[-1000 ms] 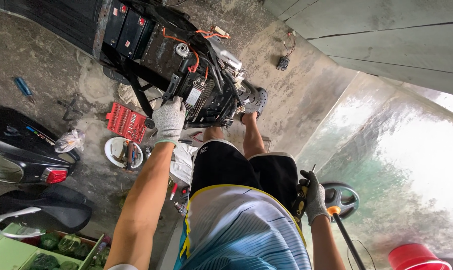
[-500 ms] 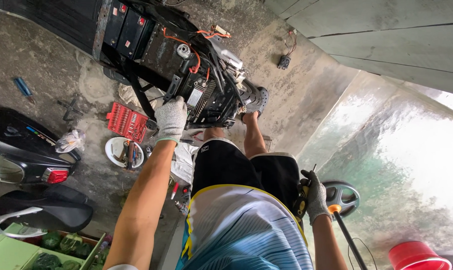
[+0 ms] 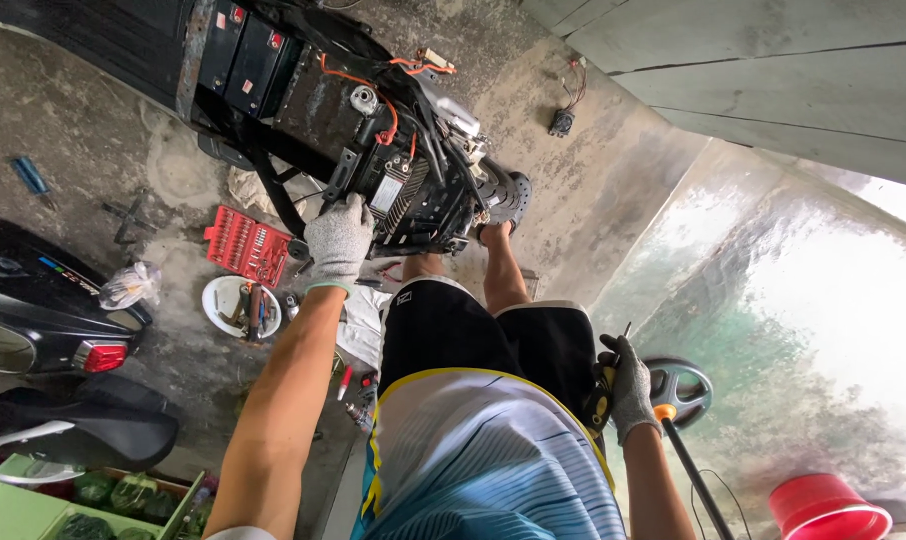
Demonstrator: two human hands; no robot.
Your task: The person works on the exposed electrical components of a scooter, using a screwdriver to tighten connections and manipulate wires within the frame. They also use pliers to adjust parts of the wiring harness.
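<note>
Looking straight down here: the gloved left hand (image 3: 339, 243) is stretched out and pressed against the stripped scooter frame (image 3: 373, 150), fingers curled over the edge near a finned metal box (image 3: 405, 195), apparently bracing or steadying there; whether it truly grips a part I cannot tell. The frame stands on the concrete floor (image 3: 93, 140) just ahead of the person's legs, orange wires (image 3: 358, 80) looping across its open top. The gloved right hand (image 3: 628, 388) hangs by the hip, fist closed round a yellow-and-black screwdriver (image 3: 605, 385), tip pointing up, kept ready at the side. Down on the floor, a red socket set case (image 3: 248, 245) lies open with its rows of bits showing, and beside it a white bowl (image 3: 235, 305) holds a few small tools and fasteners. A red bucket (image 3: 828, 508) sits at lower right; its contents are out of sight. A green crate (image 3: 33, 505) at lower left holds dark green bottles.
</note>
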